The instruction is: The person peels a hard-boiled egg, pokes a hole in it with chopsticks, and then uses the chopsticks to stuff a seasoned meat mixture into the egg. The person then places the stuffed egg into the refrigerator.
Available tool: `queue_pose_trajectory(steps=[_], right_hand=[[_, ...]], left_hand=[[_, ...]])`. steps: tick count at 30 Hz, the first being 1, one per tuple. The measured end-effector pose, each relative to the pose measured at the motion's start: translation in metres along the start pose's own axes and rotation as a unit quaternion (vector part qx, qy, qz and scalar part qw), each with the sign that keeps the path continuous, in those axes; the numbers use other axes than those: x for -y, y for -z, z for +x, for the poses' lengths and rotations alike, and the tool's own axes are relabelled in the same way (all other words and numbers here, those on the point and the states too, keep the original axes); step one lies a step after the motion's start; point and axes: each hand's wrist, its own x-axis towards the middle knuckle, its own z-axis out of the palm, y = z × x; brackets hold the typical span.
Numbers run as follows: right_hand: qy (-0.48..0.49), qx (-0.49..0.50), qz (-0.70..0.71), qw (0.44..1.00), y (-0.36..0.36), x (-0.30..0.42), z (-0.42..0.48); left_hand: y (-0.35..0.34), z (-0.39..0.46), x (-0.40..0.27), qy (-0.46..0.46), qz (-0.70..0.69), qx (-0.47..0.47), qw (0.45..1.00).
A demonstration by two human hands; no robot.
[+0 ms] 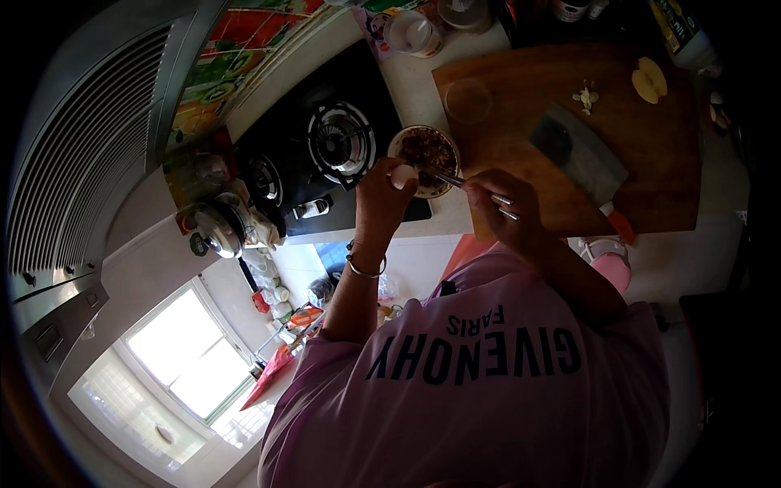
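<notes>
My left hand (379, 189) grips a pale egg (403, 176) above the near left rim of a bowl (453, 143). Inside the bowl is a dark brown, coarse chopped mixture (427, 148). Metal chopsticks (450, 179) are held in my right hand (500, 198), their tips over the mixture and their other ends jutting out past my fingers. Whether the eggshell is cracked cannot be told. The bowl stands between the black gas stove and a wooden cutting board (512, 146).
A cleaver (579, 155) with a red-orange handle lies on the board, near garlic pieces (587, 99) and a cut pale piece of food (648, 80). Left of the bowl is a gas burner (340, 143). A lidded pan (219, 229) stands farther left. A jar (413, 35) stands behind.
</notes>
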Motion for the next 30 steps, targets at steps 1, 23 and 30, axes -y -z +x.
queue_pose_trajectory(steps=[1,23,30], right_hand=[[0.000,-0.005,-0.003,1.000,0.000,-0.001,0.000],[-0.004,-0.064,-0.073,0.995,0.005,-0.018,0.007],[-0.010,-0.062,-0.082,0.995,0.003,-0.026,0.006]], left_hand=[[0.000,0.000,0.000,0.000,0.000,0.001,1.000],[0.004,0.002,0.002,0.007,-0.003,0.000,1.000],[0.007,0.001,0.004,0.002,0.001,-0.002,1.000]])
